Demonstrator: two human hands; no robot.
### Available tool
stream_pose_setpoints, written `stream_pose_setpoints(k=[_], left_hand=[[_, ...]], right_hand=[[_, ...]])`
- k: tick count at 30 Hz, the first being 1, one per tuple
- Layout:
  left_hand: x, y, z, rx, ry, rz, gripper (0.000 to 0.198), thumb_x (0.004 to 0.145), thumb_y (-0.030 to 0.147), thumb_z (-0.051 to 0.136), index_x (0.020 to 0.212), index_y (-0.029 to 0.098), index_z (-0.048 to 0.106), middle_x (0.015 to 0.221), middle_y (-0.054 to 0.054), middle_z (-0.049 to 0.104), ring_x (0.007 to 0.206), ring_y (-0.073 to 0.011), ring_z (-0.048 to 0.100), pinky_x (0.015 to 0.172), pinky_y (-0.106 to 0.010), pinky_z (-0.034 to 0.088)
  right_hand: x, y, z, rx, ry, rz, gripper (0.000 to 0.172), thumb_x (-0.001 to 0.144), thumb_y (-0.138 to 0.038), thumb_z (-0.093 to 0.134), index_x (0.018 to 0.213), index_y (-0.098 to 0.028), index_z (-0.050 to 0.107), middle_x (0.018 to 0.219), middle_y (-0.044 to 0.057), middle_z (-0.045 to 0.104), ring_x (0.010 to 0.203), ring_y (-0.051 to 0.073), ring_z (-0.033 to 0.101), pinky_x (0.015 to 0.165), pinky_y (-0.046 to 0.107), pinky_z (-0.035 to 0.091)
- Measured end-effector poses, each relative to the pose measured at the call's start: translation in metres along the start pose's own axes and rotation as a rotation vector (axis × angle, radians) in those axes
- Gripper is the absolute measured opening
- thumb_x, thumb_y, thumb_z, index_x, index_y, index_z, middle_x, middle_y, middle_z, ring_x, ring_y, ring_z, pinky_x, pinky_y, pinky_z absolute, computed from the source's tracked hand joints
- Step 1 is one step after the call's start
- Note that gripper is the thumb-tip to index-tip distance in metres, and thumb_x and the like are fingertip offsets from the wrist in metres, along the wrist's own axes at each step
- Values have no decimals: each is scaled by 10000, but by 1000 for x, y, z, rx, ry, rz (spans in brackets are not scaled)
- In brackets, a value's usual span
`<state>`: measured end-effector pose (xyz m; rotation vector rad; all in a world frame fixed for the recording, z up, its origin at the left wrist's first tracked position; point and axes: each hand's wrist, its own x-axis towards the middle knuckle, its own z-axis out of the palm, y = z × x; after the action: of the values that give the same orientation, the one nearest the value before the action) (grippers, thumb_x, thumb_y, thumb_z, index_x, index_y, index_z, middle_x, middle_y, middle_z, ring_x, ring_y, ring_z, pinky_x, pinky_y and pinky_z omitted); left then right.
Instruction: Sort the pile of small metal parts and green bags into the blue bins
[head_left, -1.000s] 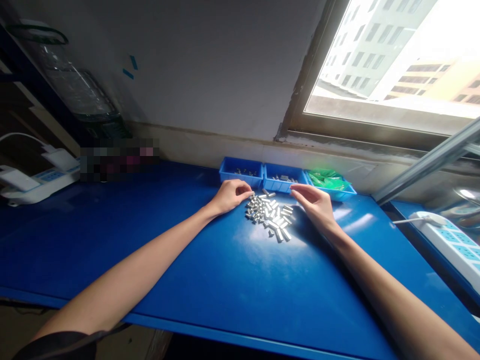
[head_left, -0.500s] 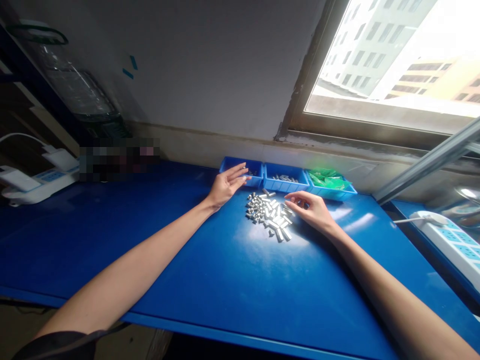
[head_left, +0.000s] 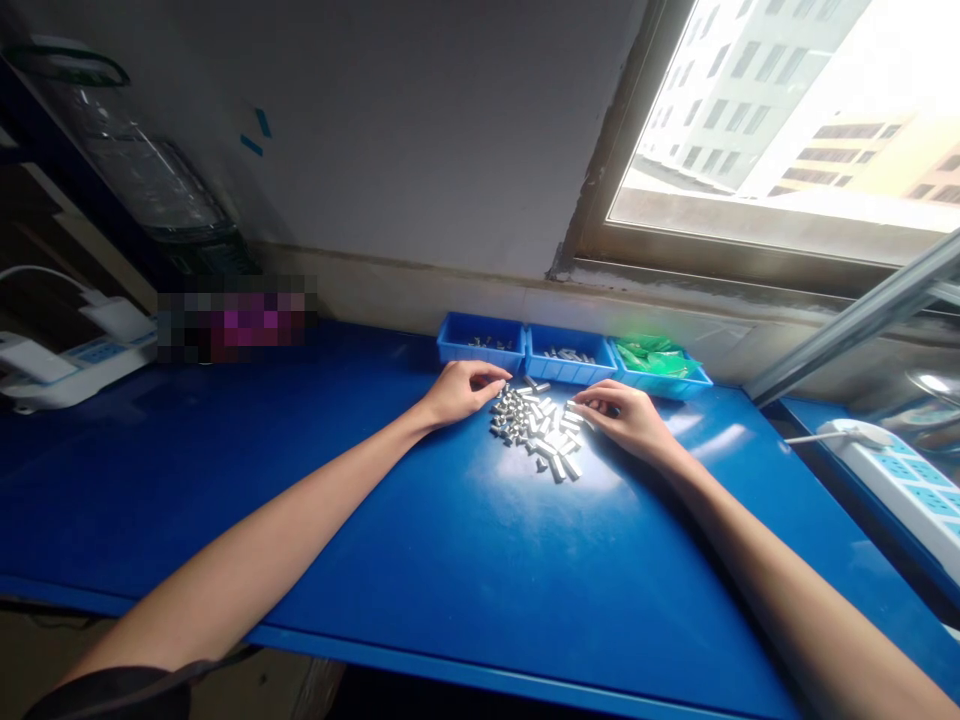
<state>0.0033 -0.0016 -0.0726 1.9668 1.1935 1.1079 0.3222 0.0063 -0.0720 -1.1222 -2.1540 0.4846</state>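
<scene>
A heap of small silver metal pieces lies on the blue table in front of three small trays. My left hand rests at the heap's upper left edge, its fingers curled and the fingertips pinched together over the pieces. My right hand lies at the heap's right edge, its fingers bent and the fingertips pressed onto the outermost pieces. What either pinch holds is too small to make out. Behind the heap stand a left blue tray and a middle blue tray, each with a few metal pieces.
A third blue tray at the right holds green bits. A white power strip lies at the far right, under a slanted metal rail. White devices sit at the far left. The wall and window sill stand close behind the trays.
My left hand has come back from over the left tray, where its fingers were spread, to the heap and has closed. My right hand has shifted slightly into the heap's right edge.
</scene>
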Motion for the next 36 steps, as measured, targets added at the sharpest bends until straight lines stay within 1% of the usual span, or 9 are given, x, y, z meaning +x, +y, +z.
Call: stream_pose_setpoints(k=[5, 10, 14, 18, 20, 23, 26, 32, 36], left_hand=[[0, -1, 1, 15, -3, 8, 234, 908, 281, 714, 1078, 183, 841, 1102, -69, 833, 936, -230, 789, 879, -333, 624], [1, -6, 3, 31, -6, 53, 200, 886, 299, 749, 1021, 187, 843, 1039, -69, 837, 907, -228, 783, 858, -332, 617], [1, -9, 4, 50, 7, 72, 174, 871, 288, 766, 989, 187, 844, 1018, -67, 836, 896, -221, 776, 839, -321, 605], [1, -10, 5, 62, 24, 68, 158, 869, 285, 772, 965, 181, 842, 986, -72, 832, 871, -214, 770, 802, -311, 599], [1, -10, 5, 72, 37, 77, 145, 867, 287, 779, 948, 184, 841, 971, -72, 829, 854, -210, 766, 778, -306, 596], [1, -9, 5, 92, 58, 86, 124, 859, 284, 794, 924, 188, 837, 940, -65, 822, 824, -202, 756, 745, -297, 586], [1, -9, 5, 111, 72, 87, 114, 842, 280, 816, 909, 190, 830, 915, -57, 813, 796, -192, 741, 725, -289, 574], [0, -8, 3, 184, 69, 106, 104, 850, 288, 815, 829, 187, 799, 851, -46, 788, 761, -186, 714, 727, -295, 543], [0, -5, 2, 190, 66, 110, 121, 877, 299, 784, 836, 185, 785, 856, -49, 784, 773, -191, 711, 732, -296, 537]], right_hand=[[0, -3, 2, 45, 30, 22, 392, 912, -598, 716, 916, -216, 803, 861, 85, 757, 681, 207, 637, 655, 360, 533], [4, -13, 5, 349, 89, 200, 403, 831, -595, 816, 961, -217, 763, 801, 48, 754, 688, 199, 676, 670, 336, 556], [10, -16, 9, 533, 206, 266, 394, 778, -548, 887, 960, -216, 781, 799, 39, 770, 661, 177, 674, 685, 335, 577], [12, -15, 12, 724, 308, 294, 467, 773, -486, 914, 1141, -230, 781, 1018, 79, 826, 964, 263, 788, 937, 427, 622], [11, -15, 12, 776, 305, 295, 551, 773, -466, 920, 1248, -244, 752, 1193, 98, 811, 1135, 300, 770, 1065, 481, 588], [9, -15, 12, 762, 268, 285, 598, 787, -463, 911, 1318, -265, 722, 1324, 110, 769, 1221, 322, 741, 1140, 527, 550], [6, -14, 12, 707, 238, 274, 522, 816, -491, 878, 1267, -265, 744, 1274, 115, 785, 1174, 324, 756, 1080, 517, 590], [4, -16, 14, 590, 176, 317, 393, 791, -522, 860, 1023, -210, 800, 927, 78, 818, 864, 252, 779, 864, 402, 633], [4, -18, 12, 539, 148, 322, 380, 784, -515, 848, 998, -205, 799, 889, 64, 806, 801, 228, 762, 813, 373, 623]])
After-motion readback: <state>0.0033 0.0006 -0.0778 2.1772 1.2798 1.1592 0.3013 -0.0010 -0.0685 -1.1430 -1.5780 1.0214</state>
